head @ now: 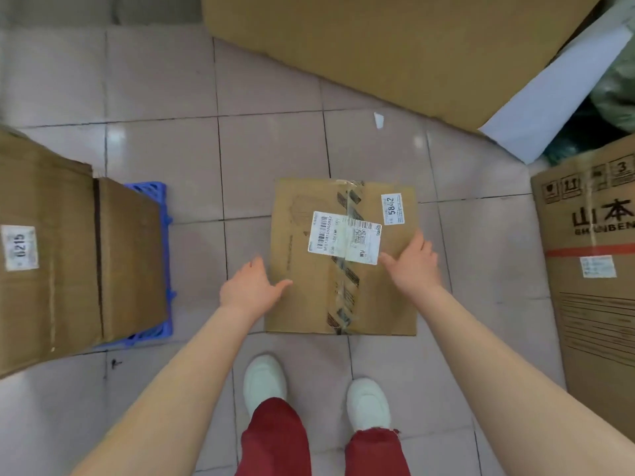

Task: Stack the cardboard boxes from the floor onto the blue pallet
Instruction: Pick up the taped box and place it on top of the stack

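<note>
Your taped box (343, 259) lies flat and shut on the floor (165, 80) by your shoes, tape line pointing away from you. Your left hand (249, 286) and right hand (412, 262) are spread wide at its sides, holding nothing. The blue pallet (161, 214) (left) carries stacked boxes (68, 249). A big printed box (594, 269) stands right.
</note>
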